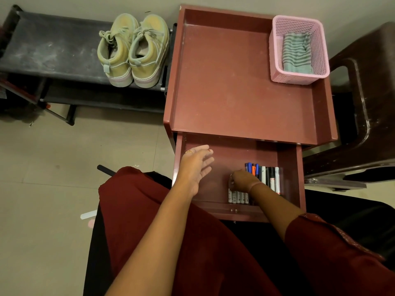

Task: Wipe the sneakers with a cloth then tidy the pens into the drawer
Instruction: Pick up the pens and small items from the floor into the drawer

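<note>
Your drawer (290, 167) stands pulled out beneath the front edge of the desk (235, 82). Your right hand (243, 180) is down inside it, fingers curled over the near-left group of pens (238, 197), which lie side by side against the drawer's front wall; whether the fingers actually pinch one or only rest on them you cannot tell from this angle. More pens (269, 176), with blue, orange, black and white barrels, lie in a row just to the right of that hand, toward the drawer's right wall.

Your left hand (196, 167) hovers over the left part of the drawer, fingers straight and relaxed, holding nothing, with a ring on one finger.

On the far right corner of the desk sits a pink basket (275, 50), and the striped cloth (297, 54) lies folded inside it. The sneakers (132, 50) stand as a pair, touching each other, at the right end of the black rack (53, 45) just beside the desk's left edge, heels toward you. A dark chair (367, 103) stands beside the desk's right edge.
</note>
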